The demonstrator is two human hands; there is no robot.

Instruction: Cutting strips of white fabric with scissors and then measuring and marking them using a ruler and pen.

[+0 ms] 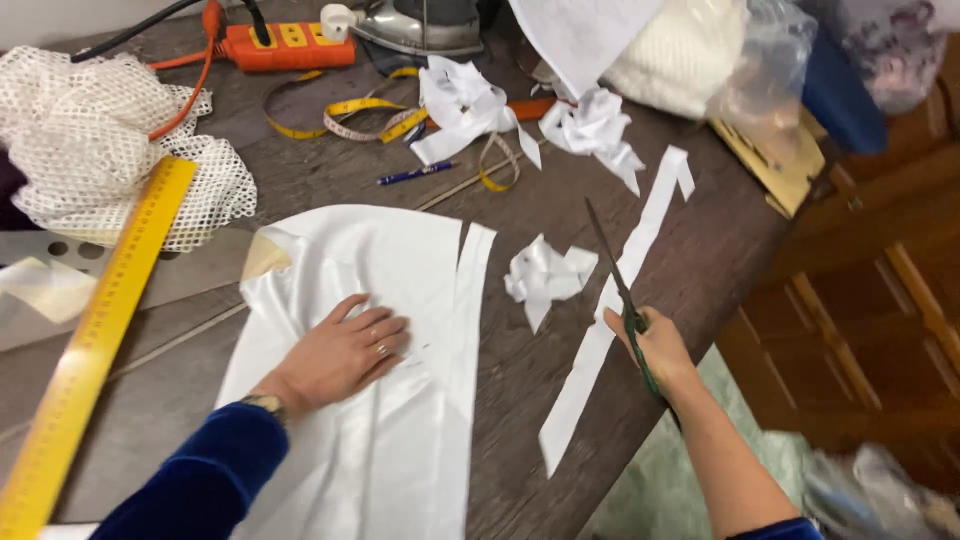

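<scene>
Bare table (330, 180) between fabric (400, 260) and scraps (465, 105)

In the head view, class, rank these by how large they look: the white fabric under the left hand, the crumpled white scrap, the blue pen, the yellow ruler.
1. White fabric
2. Yellow ruler, though it lies near the camera
3. Crumpled white scrap
4. Blue pen

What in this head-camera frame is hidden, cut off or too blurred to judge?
- Long yellow metal ruler: its lower end is cut off by the frame's bottom edge.
- Dark-bladed scissors: the right hand covers the handles.
- White satin fabric piece: partly under the left hand; the bottom edge crops it.
- Clutter at lower right: too blurred to identify.
- Grey iron: cropped by the top edge.
</scene>
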